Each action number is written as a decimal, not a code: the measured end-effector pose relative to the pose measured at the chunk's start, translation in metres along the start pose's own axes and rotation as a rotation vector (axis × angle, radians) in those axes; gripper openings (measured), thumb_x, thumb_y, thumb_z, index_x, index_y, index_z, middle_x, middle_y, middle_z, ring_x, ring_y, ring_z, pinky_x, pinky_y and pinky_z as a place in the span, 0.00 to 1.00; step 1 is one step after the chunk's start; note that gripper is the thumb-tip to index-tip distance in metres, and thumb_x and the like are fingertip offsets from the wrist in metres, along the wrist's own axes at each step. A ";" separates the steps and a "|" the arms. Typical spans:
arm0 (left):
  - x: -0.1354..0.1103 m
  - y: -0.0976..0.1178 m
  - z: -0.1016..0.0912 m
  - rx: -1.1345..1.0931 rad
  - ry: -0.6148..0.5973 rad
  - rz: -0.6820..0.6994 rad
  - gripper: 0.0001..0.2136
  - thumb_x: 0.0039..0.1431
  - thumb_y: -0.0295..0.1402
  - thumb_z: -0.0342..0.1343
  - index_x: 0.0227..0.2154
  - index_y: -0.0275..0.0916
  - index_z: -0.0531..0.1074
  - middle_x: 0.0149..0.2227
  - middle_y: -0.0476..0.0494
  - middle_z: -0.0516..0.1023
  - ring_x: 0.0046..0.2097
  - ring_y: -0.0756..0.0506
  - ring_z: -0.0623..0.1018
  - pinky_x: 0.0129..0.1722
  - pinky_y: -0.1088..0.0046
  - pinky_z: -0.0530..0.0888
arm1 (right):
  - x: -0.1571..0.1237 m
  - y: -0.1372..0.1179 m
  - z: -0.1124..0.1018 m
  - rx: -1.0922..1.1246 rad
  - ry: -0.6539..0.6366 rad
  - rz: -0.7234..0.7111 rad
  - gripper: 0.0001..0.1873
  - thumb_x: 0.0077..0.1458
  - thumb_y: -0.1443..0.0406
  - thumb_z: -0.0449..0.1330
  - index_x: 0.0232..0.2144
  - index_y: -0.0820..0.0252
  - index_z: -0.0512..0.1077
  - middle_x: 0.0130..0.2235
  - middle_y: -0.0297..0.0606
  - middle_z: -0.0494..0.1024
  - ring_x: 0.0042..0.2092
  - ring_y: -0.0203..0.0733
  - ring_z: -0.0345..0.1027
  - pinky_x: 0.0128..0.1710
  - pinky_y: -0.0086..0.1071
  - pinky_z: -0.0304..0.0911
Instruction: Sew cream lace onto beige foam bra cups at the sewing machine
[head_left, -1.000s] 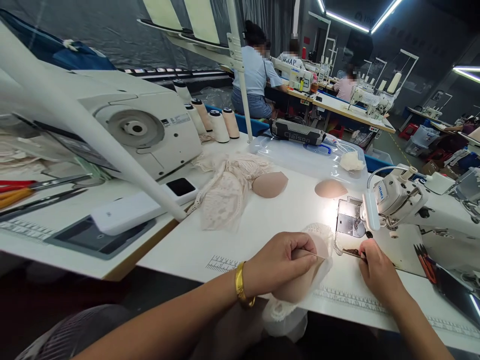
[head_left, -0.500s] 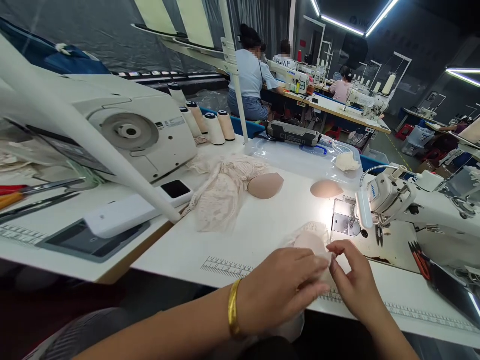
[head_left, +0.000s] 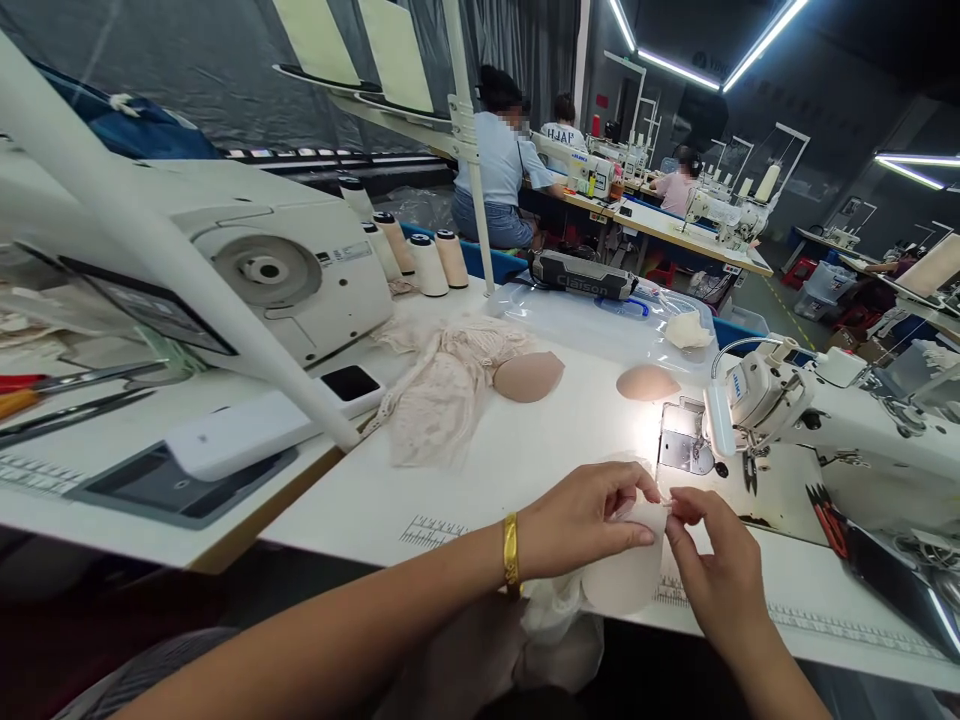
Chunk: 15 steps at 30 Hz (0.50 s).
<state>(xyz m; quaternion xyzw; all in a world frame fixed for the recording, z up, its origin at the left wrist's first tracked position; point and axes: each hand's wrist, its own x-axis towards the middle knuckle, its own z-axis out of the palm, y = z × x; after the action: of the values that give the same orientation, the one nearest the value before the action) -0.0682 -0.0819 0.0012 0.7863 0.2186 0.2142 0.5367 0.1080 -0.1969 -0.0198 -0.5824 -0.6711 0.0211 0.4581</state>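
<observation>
A pale bra cup (head_left: 622, 575) with sheer fabric hanging below it lies at the table's front edge, between my hands. My left hand (head_left: 592, 515), with a gold bangle at the wrist, has its fingers bent over the cup's upper edge and holds it. My right hand (head_left: 712, 545) pinches the same piece at its upper right edge, thumb against forefinger. The fingertips of both hands nearly meet there. Just beyond them is the lit needle area of a sewing machine (head_left: 686, 450). Two beige foam cups, one left (head_left: 529, 377) and one right (head_left: 647, 382), lie farther back.
Cream lace garment pieces (head_left: 442, 395) are heaped left of the foam cups. A thread stand pole (head_left: 247, 350) slants across the left, near another machine (head_left: 277, 260) and thread cones (head_left: 427, 265). Scissors (head_left: 829, 520) lie at right. Co-workers (head_left: 495, 165) sit behind.
My left hand has turned and drawn its fingertips up to the right hand's. The pale cup now shows below the hands, with its sheer fabric hanging over the table's front edge.
</observation>
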 end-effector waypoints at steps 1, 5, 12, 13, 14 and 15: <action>0.000 0.002 -0.001 -0.019 0.005 0.013 0.10 0.51 0.35 0.65 0.37 0.41 0.74 0.29 0.55 0.64 0.31 0.51 0.64 0.32 0.75 0.63 | 0.001 -0.001 -0.002 0.043 -0.032 0.073 0.10 0.65 0.66 0.58 0.48 0.53 0.70 0.35 0.34 0.76 0.36 0.40 0.71 0.34 0.31 0.67; 0.002 0.007 -0.005 -0.066 0.018 0.105 0.11 0.49 0.35 0.65 0.26 0.39 0.67 0.36 0.50 0.70 0.39 0.48 0.70 0.42 0.71 0.67 | 0.010 -0.006 -0.012 0.288 -0.293 0.297 0.09 0.69 0.58 0.54 0.39 0.53 0.71 0.35 0.33 0.72 0.37 0.39 0.67 0.34 0.29 0.64; 0.009 0.009 -0.015 -0.177 -0.080 0.099 0.14 0.55 0.38 0.64 0.26 0.39 0.63 0.34 0.50 0.73 0.39 0.47 0.72 0.43 0.70 0.69 | 0.020 -0.006 -0.017 0.460 -0.487 0.278 0.09 0.66 0.55 0.57 0.39 0.52 0.67 0.44 0.36 0.71 0.48 0.43 0.65 0.50 0.36 0.62; 0.010 0.009 -0.018 -0.128 -0.085 0.104 0.14 0.55 0.39 0.63 0.27 0.39 0.64 0.32 0.51 0.71 0.37 0.48 0.71 0.40 0.72 0.68 | 0.020 -0.004 -0.017 0.442 -0.485 0.314 0.09 0.67 0.56 0.57 0.38 0.53 0.67 0.42 0.35 0.71 0.46 0.42 0.66 0.48 0.35 0.63; 0.010 0.009 -0.021 -0.066 -0.089 0.115 0.14 0.56 0.40 0.63 0.27 0.38 0.64 0.31 0.52 0.70 0.35 0.49 0.69 0.38 0.73 0.66 | 0.019 -0.003 -0.016 0.420 -0.470 0.343 0.09 0.67 0.55 0.57 0.38 0.53 0.67 0.40 0.35 0.71 0.44 0.41 0.66 0.46 0.34 0.63; 0.011 0.009 -0.024 -0.002 -0.099 0.126 0.14 0.56 0.41 0.63 0.27 0.38 0.65 0.30 0.53 0.68 0.34 0.50 0.68 0.36 0.74 0.65 | 0.018 -0.001 -0.016 0.397 -0.437 0.358 0.10 0.67 0.55 0.57 0.37 0.53 0.67 0.38 0.34 0.71 0.43 0.41 0.66 0.44 0.33 0.64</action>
<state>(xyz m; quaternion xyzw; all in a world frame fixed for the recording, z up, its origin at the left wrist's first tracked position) -0.0720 -0.0601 0.0189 0.8075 0.1415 0.2088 0.5333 0.1188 -0.1909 0.0009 -0.5721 -0.6234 0.3556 0.3969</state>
